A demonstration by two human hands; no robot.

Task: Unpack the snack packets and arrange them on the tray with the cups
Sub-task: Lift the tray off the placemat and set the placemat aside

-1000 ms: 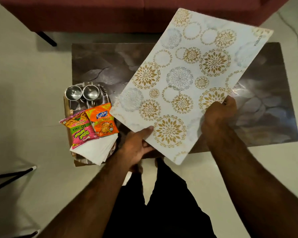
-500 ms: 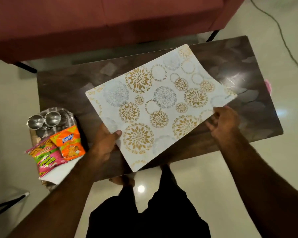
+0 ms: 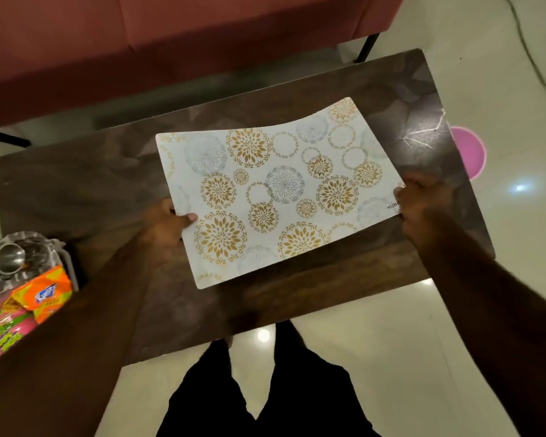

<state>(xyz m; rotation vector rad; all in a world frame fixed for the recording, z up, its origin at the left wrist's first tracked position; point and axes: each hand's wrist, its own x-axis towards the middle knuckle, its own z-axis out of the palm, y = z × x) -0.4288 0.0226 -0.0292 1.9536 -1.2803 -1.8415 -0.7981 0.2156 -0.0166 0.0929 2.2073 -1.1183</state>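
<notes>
I hold a white placemat (image 3: 275, 190) with gold and grey flower circles low over the middle of the dark table (image 3: 85, 190). My left hand (image 3: 166, 230) grips its near left edge and my right hand (image 3: 423, 205) grips its right edge. The mat bows slightly, far right corner lifted. At the far left stands a tray (image 3: 70, 269) with two steel cups (image 3: 8, 258). An orange snack packet (image 3: 44, 293) and a pink and green snack packet (image 3: 0, 331) lie on it, partly hidden by my left forearm.
A dark red sofa (image 3: 171, 42) runs along the far side of the table. A pink round object (image 3: 468, 156) sits on the pale floor past the table's right end. A cable (image 3: 530, 58) trails over the floor at top right. My legs stand at the near edge.
The placemat has come down from a steep tilt to nearly flat over the table's middle. My hands have shifted to its left and right edges. The tray has slid toward the left of the view.
</notes>
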